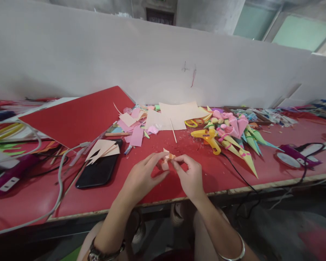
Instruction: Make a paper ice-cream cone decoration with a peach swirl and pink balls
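Near the table's front edge, my two hands meet over a small peach-coloured folded paper piece point(165, 165). My left hand point(142, 175) pinches it from the left, and my right hand point(189, 174) grips its right side between thumb and fingertips. The fingers partly hide its shape. Just beyond lies a thin white stick point(173, 130). To the right, a yellow hot glue gun point(206, 137) rests on the red table with its cord trailing off the front. On the left, cream paper strips point(104, 149) lie on a black phone point(97, 174).
Pink and yellow paper cones point(233, 127) are heaped at the right. Cream sheets point(179, 112) and pink paper scraps point(136, 136) lie at the back. A large red sheet point(81, 117) leans at the left. Purple tools point(301, 156) with cords lie at both sides. A white partition point(152, 61) stands behind.
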{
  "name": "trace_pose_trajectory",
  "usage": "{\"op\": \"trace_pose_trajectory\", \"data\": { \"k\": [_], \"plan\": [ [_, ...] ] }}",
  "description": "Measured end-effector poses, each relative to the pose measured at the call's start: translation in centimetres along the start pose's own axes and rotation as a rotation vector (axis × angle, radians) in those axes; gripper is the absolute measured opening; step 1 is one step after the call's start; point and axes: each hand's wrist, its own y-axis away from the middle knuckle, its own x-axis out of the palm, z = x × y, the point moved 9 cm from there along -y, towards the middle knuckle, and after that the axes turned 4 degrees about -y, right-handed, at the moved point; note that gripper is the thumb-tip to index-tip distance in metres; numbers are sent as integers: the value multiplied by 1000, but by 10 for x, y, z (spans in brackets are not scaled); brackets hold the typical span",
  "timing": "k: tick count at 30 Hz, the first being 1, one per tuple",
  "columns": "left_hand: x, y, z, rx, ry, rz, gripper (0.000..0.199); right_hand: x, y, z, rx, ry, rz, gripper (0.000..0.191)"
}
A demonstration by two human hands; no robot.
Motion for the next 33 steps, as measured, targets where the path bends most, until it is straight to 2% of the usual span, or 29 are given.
{"op": "trace_pose_trajectory", "data": {
  "k": [5, 12, 18, 26, 31, 33],
  "plan": [
    [-4, 1, 0, -1, 26, -28, 23, 1, -1, 1, 7, -40, 21, 12],
    [-3, 0, -6, 25, -20, -51, 17, 3, 0, 1, 14, -65, 46, 19],
    [-8, 2, -6, 38, -74, -119, 18, 5, -1, 1, 28, -146, 62, 21],
    [-19, 2, -16, 130, -81, -235, 11, -3, 0, -3, 38, -103, -24, 13],
    [-15, 4, -16, 150, -149, -196, 6, -4, 0, -1, 18, -13, -6, 19],
    [-12, 4, -16, 148, -211, -172, 10, -4, 0, 0, 19, 3, 11, 22]
  ]
}}
